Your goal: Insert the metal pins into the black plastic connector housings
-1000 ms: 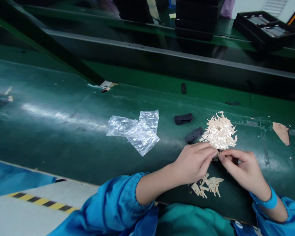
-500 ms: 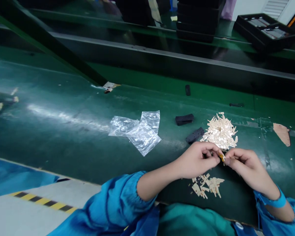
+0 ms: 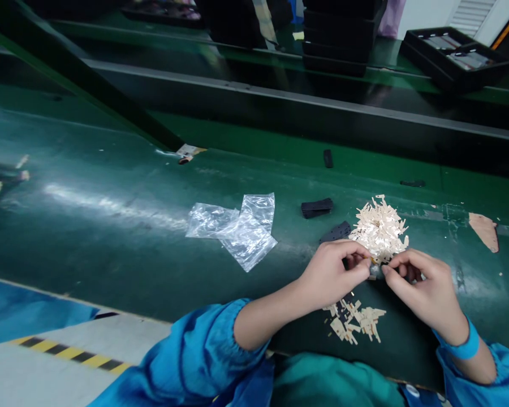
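1. Left hand (image 3: 333,274): the thumb and forefinger are pinched together on a small yellow piece (image 3: 373,260). Most of the piece is covered by the fingers.
2. Right hand (image 3: 428,288): the thumb and forefinger are brought nearly together, with the other fingers curled. Whether they grasp anything cannot be told.
3. Key relation: the small yellow piece is at the left fingertips, on the side facing the right hand. The right fingertips are just beside it, with a narrow gap between the two hands. The left hand is the nearer, being in contact. The long axis of the piece cannot be read.
4. Large pile of pale pieces (image 3: 379,229): located on the desk (image 3: 131,271), directly beyond both sets of fingertips.
5. Small pile of pale pieces (image 3: 358,322): located on the near side of the hands, towards the person's body.
6. Near black stack (image 3: 335,232): located just beyond the left hand and beside the large pile, its long axis slanting away to the right.
7. Far black stack (image 3: 316,208): located farther out and to the left, apart from the hand.
8. Clear plastic bags (image 3: 233,226): lying flat, well to the left of the hands.
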`<state>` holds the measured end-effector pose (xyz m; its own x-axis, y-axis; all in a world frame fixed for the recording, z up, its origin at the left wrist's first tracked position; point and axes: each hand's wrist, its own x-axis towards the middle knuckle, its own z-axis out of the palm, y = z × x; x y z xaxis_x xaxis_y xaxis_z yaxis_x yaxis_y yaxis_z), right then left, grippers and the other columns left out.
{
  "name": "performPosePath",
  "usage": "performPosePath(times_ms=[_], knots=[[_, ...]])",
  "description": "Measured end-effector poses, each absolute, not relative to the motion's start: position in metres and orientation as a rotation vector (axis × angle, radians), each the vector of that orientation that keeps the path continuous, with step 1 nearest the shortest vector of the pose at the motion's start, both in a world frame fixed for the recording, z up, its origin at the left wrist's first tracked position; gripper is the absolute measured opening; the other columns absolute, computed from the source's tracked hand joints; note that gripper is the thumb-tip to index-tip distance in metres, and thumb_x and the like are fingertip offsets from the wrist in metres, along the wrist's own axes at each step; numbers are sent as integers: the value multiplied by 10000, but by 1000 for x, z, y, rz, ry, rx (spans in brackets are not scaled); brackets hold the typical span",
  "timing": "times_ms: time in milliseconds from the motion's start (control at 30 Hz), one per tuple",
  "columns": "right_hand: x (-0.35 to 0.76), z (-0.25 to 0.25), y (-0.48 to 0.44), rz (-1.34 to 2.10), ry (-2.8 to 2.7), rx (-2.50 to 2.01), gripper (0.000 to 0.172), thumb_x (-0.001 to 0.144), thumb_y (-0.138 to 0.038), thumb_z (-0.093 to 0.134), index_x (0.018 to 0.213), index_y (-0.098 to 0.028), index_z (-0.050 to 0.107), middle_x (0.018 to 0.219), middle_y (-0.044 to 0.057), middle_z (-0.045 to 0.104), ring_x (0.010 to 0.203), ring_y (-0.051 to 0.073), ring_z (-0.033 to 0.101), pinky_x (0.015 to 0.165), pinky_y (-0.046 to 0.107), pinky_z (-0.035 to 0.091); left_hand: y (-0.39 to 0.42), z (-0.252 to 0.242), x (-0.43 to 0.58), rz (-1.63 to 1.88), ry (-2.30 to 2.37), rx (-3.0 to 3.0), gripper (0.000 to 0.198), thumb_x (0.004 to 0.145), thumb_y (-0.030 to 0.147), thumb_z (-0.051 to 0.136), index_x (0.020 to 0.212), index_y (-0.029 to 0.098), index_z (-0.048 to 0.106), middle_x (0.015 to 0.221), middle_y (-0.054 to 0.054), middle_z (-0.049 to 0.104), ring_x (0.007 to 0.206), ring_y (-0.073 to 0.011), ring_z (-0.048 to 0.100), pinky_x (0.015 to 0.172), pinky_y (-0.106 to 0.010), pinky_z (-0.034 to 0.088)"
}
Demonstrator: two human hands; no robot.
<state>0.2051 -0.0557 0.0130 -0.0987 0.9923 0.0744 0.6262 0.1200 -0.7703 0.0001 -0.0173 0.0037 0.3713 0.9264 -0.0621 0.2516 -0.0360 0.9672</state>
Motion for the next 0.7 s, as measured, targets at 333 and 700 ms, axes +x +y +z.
performPosePath(times_ms=[333, 700], knots=[[195, 12, -57, 647, -1964, -1435, 167, 912, -182, 630, 805, -179, 759, 662, 27, 670, 580, 168, 594, 572, 301, 455, -23, -1, -1, 835, 925, 1958, 127, 889, 185, 614, 909, 169, 738, 778, -7, 711, 659, -117, 636, 633, -222, 525], [199, 11, -54, 1025, -1766, -1492, 188, 814, -156, 627, 691, -198, 762, 602, 4, 635, 549, 160, 538, 522, 284, 402, -19, 0, -6, 745, 808, 2243, 175, 923, 174, 526, 909, 174, 701, 787, -19, 700, 699, -133, 647, 641, -245, 524]])
